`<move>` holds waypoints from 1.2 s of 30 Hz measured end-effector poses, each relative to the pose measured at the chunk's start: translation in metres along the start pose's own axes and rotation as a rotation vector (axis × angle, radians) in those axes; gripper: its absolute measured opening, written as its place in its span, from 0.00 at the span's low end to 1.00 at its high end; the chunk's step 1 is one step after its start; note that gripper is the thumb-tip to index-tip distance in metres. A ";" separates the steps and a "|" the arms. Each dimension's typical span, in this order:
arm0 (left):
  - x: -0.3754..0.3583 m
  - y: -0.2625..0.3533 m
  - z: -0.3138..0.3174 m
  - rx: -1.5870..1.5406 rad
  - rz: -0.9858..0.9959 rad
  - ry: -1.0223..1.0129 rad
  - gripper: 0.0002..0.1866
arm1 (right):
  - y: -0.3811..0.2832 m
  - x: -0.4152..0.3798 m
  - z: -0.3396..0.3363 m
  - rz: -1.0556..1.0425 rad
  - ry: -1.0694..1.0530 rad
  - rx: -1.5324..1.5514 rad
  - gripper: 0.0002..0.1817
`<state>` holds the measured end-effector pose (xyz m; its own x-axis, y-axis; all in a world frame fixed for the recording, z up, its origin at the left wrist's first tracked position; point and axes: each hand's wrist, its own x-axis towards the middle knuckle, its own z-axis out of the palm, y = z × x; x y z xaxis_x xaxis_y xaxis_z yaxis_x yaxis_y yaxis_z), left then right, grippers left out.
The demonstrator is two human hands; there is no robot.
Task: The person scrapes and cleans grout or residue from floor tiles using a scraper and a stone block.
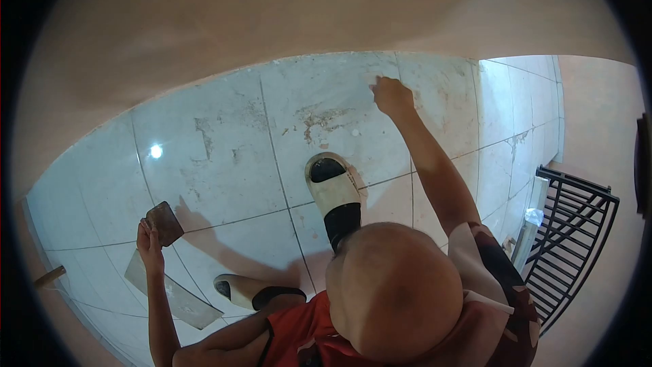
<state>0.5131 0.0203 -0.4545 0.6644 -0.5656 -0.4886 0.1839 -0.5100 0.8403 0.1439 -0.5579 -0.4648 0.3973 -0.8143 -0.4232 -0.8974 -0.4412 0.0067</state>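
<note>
My left hand is closed on a brown, flat, roughly rectangular piece and holds it over the tiled floor. Whether that piece is a pad or a block I cannot make out. Below the same hand, partly behind my forearm, lies a long pale grey strip. My right hand reaches far forward, fingers curled in, at the floor tiles near the wall. What its fingers hold, if anything, is hidden. Brown smears mark the tiles to the left of it.
A beige wall borders the floor ahead. My bent knee fills the lower middle, with a slipper in front and another slipper to the left. A black metal rack stands at right; a brown stick-like end shows at left.
</note>
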 end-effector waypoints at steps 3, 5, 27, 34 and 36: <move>0.005 -0.002 0.000 0.081 0.063 0.011 0.13 | 0.000 -0.017 0.008 0.042 -0.002 0.018 0.18; 0.004 0.016 0.017 0.025 0.120 0.106 0.13 | 0.000 -0.013 0.006 0.055 -0.001 0.007 0.18; -0.012 0.013 0.010 0.038 0.045 0.026 0.11 | -0.004 -0.001 -0.001 0.059 -0.011 0.053 0.18; -0.010 0.025 0.017 0.074 0.099 0.053 0.12 | -0.003 0.007 0.001 0.023 0.052 0.068 0.17; -0.008 0.021 0.014 0.118 0.120 0.026 0.12 | 0.001 -0.011 0.005 0.027 0.037 0.057 0.17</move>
<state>0.5017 0.0052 -0.4364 0.6954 -0.6105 -0.3791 0.0169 -0.5135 0.8579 0.1380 -0.5474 -0.4645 0.3788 -0.8392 -0.3902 -0.9169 -0.3977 -0.0345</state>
